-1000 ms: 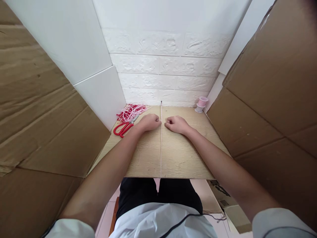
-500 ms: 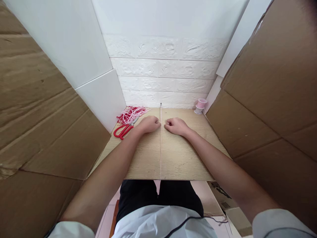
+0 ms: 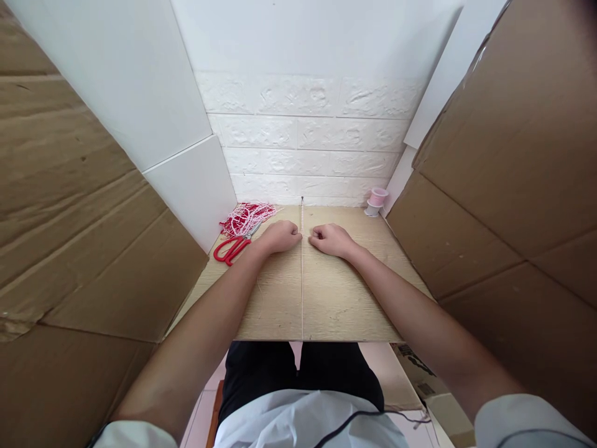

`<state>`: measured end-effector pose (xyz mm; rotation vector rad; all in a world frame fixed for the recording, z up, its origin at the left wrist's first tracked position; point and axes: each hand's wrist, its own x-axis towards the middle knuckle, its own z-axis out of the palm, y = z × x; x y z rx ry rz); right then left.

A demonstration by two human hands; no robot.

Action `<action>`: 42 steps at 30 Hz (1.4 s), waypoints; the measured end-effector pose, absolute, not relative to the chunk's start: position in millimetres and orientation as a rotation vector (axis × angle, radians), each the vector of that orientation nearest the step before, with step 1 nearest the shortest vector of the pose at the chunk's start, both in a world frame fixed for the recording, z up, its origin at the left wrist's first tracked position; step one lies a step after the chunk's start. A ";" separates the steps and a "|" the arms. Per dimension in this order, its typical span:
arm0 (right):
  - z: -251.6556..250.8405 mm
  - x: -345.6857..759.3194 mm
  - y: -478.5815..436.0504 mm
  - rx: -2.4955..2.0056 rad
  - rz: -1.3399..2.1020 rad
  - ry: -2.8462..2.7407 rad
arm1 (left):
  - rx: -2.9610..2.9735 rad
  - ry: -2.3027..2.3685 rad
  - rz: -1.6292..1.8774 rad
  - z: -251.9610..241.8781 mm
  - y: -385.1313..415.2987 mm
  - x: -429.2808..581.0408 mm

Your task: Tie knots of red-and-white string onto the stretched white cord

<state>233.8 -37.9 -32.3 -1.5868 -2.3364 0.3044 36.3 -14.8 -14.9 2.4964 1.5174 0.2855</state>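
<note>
A thin pale cord runs taut down the middle of the wooden table, from a small dark peg at the wall to the front edge. Its far stretch looks thicker and knotted. My left hand is closed in a pinch, thumb and fingertip touching the cord from the left. Just right of the cord, my right hand is closed too, fingers curled; anything held in it is too fine to make out. Both hands are level with each other, close to the lower end of the knotted part.
Red-handled scissors lie left of my left hand, against a heap of red and pink-white cords. Two stacked thread spools stand in the back right corner. Cardboard walls flank the table, and a white brick-patterned wall closes the back.
Almost nothing differs. The whole view has shifted slightly downward, while both hands keep their closed poses beside the cord.
</note>
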 end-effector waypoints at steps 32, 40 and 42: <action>-31.2 233.5 -38.8 -1.577 0.318 -2.328 | 2.512 1.520 0.290 -15.7 -15.3 35.0; -27.8 232.9 -40.5 -1.613 0.325 -2.344 | 2.515 1.531 0.278 -14.7 -15.9 35.4; -27.4 233.0 -40.8 -1.613 0.327 -2.344 | 2.519 1.528 0.284 -14.8 -16.0 35.4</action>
